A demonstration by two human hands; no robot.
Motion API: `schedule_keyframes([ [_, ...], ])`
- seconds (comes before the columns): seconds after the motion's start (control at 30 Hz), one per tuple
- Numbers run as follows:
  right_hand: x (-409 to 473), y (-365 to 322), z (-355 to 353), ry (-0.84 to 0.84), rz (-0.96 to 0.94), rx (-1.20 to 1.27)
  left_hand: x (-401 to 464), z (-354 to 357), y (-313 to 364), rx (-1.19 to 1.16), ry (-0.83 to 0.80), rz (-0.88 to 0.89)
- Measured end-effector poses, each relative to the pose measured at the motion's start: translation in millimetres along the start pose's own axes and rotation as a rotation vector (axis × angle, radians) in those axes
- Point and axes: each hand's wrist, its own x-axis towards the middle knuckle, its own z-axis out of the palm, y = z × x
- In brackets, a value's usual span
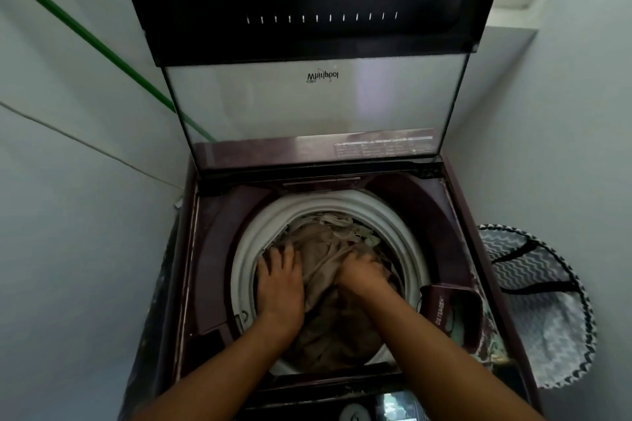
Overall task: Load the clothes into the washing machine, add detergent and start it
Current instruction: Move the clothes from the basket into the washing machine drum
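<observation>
Head cam looks straight down into a top-loader with the lid (pixel 307 85) propped up at the far side. Both hands are in the drum (pixel 393 225), pushing the clothes (pixel 325 243) down. The load is mostly beige and tan fabric and sits heaped close to the white rim, a bit higher at the far side.

Left hand (pixel 278 280) lies flat, fingers spread and fairly straight, palm pressing the near-left part of the pile; it holds nothing. Right hand (pixel 360 272) has its fingers curled down into the cloth, looks like it's bunching a fold, though I can't see the fingertips, so how firm that hold is I can't say for sure.

My take on doing this step well: press evenly, don't ram it. Spread the pile around the drum instead of stacking it at the middle, so it spins balanced. Tuck any loose edges below the rim so nothing snags when the lid drops. Leave some slack on top, packed tight washes badly.

Detergent drawer (pixel 451 311) is at the near right, by the right wrist, and I'd guess that comes next. The basket (pixel 547 301) stands on the floor just right of the machine; what I can see of the inside looks empty, worth a check for stragglers before moving on.
</observation>
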Motion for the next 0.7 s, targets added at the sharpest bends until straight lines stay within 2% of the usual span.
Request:
schedule_keyframes([
  [0.13, -5.3, 16.7, 2.3, 0.058, 0.049, 0.233, -11.9, 5.4, 8.3, -0.226, 0.032, 0.146],
  [0.27, 7.8, 22.3, 18.7, 0.043, 0.062, 0.385, 2.9, 26.1, 12.6, -0.334, -0.045, 0.165],
  [0.47, -1.0, 23.4, 19.8, 0.066, 0.055, 0.408, 25.9, 36.2, 23.5, -0.249, -0.071, 0.113],
  [0.63, -0.3, 26.7, 25.2, 0.164, 0.002, 0.461, 43.2, 33.8, 33.9, -0.189, -0.087, 0.108],
  [0.7, 7.9, 23.8, 24.4, 0.159, -0.007, 0.409, 47.4, 30.4, 34.6, -0.188, -0.072, 0.120],
])
